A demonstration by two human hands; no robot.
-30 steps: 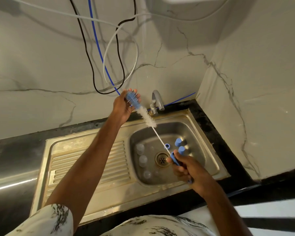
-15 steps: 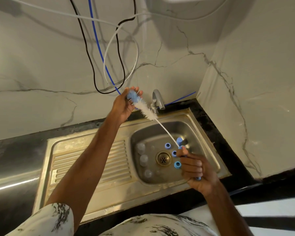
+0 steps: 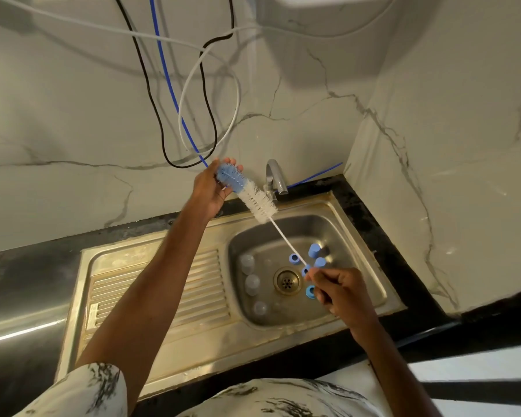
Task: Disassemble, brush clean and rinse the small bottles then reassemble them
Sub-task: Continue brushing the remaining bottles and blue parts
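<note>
A long bottle brush (image 3: 254,199) with blue and white bristles stretches across the sink. My left hand (image 3: 212,188) cups its blue bristle tip near the back wall, fingers spread around it. My right hand (image 3: 340,291) is closed on the brush's handle end over the basin. Three clear small bottles (image 3: 252,284) stand in a row at the left of the steel sink basin (image 3: 364,266). Several blue caps (image 3: 313,251) lie at the right of the drain (image 3: 287,280).
A steel tap (image 3: 275,179) stands at the back of the sink. The ribbed drainboard (image 3: 193,284) lies left of the basin, under my left arm. Black, white and blue cables (image 3: 175,94) hang on the marble wall. A black counter edge (image 3: 403,245) borders the sink on the right.
My right hand has slid back toward me along the handle, uncovering more blue caps. The brush head has come further out of my left hand, showing more blue bristles.
</note>
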